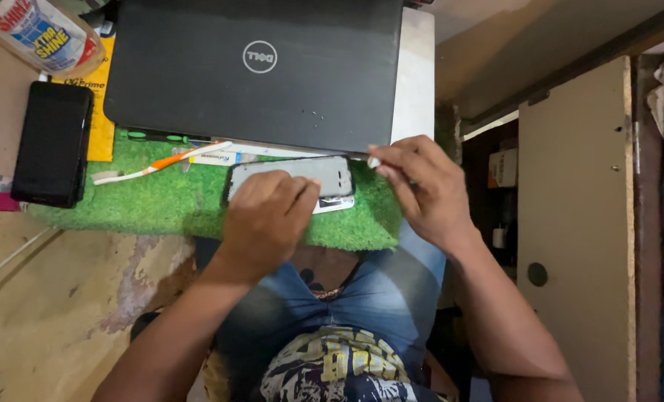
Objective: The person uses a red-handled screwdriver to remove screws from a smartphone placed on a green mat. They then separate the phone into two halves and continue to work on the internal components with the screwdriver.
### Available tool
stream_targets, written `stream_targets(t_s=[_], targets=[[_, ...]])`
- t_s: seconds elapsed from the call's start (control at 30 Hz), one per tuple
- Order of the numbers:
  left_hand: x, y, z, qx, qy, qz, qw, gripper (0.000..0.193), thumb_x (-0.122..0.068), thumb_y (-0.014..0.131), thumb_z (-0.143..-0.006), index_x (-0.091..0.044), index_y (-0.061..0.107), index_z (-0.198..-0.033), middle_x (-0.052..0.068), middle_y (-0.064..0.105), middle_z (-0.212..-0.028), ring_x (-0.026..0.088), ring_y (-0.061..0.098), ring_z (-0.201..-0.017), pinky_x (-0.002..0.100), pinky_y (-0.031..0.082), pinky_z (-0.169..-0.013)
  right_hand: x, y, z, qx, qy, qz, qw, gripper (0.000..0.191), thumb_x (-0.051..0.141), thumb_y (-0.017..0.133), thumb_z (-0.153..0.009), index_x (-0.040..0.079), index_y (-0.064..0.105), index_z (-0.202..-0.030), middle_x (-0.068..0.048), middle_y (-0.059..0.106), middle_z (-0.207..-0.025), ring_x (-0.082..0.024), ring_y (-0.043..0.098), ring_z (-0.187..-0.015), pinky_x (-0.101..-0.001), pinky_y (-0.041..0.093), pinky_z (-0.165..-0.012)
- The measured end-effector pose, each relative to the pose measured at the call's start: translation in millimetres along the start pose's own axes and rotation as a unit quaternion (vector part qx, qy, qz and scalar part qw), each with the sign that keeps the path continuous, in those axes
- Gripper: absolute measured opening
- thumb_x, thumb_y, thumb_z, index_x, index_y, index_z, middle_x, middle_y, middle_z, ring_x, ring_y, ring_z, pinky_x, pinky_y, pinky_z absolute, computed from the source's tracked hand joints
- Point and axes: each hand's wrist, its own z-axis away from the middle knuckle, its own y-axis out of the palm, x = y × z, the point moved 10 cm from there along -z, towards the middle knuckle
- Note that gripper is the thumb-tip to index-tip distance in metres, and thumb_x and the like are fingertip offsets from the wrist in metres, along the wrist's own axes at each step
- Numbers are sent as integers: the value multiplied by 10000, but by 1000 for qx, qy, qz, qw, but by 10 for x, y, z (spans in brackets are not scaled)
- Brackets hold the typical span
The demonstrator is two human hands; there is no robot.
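The left hand [266,211] hides the lower half of the phone [302,179].
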Motion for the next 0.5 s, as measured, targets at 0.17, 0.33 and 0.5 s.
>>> stream_targets(t_s=[0.17,0.33,0.5], targets=[[200,-138,-109,6,-110,20,994,197,-67,655,-936,-64,708,-1126,78,697,-998,283,677,-925,428,536,-813,-99,-37,-27,-5,52,-29,998,236,11,698,-996,56,716,-1227,-94,662,-1017,-184,653,-847,-311,523,-718],[283,-296,-234,19,-98,-1,995,187,-114,655,-1034,-10,695,-1185,111,718,-1080,294,685,-957,408,538,-838,-222,182,-13,90,103,-12,991,216,80,759,-907,73,736,-1122,-90,662,-947,-193,661,-758,-326,533,-674],[780,-75,-122,101,-278,162,941,211,-160,664,-945,-63,770,-1100,144,713,-893,353,669,-839,439,510,-787,-149,354,-10,112,56,-13,992,151,120,765,-873,104,739,-1021,-63,690,-967,-202,723,-831,-335,578,-740]])
